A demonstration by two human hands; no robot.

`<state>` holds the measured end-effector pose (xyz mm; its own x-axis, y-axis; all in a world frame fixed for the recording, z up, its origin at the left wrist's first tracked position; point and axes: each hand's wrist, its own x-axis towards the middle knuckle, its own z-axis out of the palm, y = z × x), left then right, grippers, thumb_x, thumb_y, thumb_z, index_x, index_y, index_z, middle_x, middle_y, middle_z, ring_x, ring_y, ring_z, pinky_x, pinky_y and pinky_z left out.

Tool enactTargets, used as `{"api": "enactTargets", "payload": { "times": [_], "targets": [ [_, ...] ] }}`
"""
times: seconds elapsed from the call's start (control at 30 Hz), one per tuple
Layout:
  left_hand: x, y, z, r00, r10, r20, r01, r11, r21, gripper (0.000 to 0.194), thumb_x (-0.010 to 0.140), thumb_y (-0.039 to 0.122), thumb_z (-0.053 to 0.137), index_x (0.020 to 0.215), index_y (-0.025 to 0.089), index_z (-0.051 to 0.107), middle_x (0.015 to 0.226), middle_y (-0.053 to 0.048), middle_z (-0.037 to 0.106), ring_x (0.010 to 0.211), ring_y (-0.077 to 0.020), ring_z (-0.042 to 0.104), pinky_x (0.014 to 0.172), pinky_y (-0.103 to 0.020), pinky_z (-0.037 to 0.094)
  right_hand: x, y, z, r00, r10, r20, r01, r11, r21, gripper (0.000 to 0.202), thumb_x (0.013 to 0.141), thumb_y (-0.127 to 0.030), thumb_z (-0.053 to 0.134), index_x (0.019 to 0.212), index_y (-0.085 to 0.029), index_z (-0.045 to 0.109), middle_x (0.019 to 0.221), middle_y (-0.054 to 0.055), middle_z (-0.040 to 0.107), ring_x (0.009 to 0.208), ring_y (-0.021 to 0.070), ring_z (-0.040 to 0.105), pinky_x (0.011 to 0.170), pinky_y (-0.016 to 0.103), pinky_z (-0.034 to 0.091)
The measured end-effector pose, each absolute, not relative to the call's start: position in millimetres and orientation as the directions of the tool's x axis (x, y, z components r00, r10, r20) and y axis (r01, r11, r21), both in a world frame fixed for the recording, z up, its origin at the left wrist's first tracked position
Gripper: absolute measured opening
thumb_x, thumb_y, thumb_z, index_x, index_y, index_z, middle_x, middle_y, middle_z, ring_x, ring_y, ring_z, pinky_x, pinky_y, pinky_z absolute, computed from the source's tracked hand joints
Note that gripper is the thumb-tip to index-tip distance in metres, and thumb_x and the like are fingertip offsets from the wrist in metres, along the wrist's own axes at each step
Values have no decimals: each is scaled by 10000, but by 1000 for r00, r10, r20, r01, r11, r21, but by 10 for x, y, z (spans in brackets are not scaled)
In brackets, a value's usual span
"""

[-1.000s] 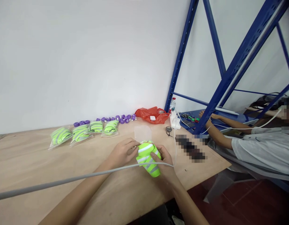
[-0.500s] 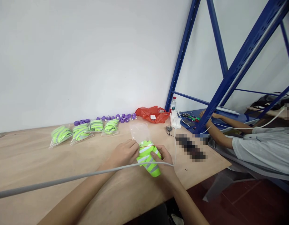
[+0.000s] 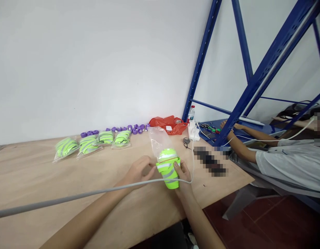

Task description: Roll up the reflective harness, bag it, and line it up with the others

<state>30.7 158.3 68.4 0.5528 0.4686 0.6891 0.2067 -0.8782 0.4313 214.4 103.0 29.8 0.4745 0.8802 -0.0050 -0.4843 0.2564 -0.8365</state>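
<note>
My right hand grips a folded neon-yellow reflective strap bundle with grey stripes, its thumb lying on the front. The bundle's upper end appears to be inside a clear plastic bag, which extends up and left from it. A thin red line crosses the bundle near the bag's mouth. Just left of the bundle is my left hand, fingers half curled and thumb apart, with nothing visible in them. Whether its fingertips touch the bag edge is hard to tell. A grey cable passes in front of both hands.
Several bagged neon bundles lie at the left, before purple rolls along the wall. A red plastic bag, a power strip, scissors and a bottle sit farther right. Beyond a blue rack post, another person works.
The bundle has been turned more upright and sits against the bag. My left hand has loosened its closed fingers and drawn slightly away. My right hand keeps its hold.
</note>
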Motion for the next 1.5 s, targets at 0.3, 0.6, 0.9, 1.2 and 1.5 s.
{"api": "enactTargets", "payload": {
  "times": [0.3,0.6,0.9,1.2,1.5],
  "targets": [
    [350,1538,726,524,482,702,166,-866,471,136,924,158,511,993,190,624,921,-65,708,848,-179,673,763,-293,553,2113,954,324,347,938,-13,-598,210,-773,383,685,-448,870,956,-250,687,936,23,771,792,210,718,705,312,575],
    [314,1583,765,518,487,704,140,-860,492,134,987,256,567,976,182,678,875,-51,737,761,-145,694,714,-241,555,2088,957,287,308,950,-49,-625,164,-763,423,625,-448,910,936,-246,704,929,29,781,777,205,723,733,314,579],
    [150,1644,956,717,437,543,145,-856,497,174,943,267,634,1105,215,666,1055,-61,737,957,-195,704,861,-301,558,2089,931,278,338,940,-37,-582,178,-794,405,625,-446,906,907,-249,691,894,20,766,746,201,704,687,315,581],
    [304,1601,699,596,501,628,261,-860,438,188,1006,230,443,864,202,564,737,11,620,611,-113,579,552,-194,447,2056,978,332,379,925,-7,-530,211,-821,368,668,-434,888,895,-244,670,814,-19,726,675,157,658,607,252,530],
    [272,1594,690,618,378,690,213,-924,316,215,925,95,368,779,216,467,706,23,510,586,-105,479,553,-200,392,1962,947,421,367,915,-171,-708,155,-689,417,573,-373,945,854,-225,675,778,-17,736,654,153,664,611,260,546]
  ]
}}
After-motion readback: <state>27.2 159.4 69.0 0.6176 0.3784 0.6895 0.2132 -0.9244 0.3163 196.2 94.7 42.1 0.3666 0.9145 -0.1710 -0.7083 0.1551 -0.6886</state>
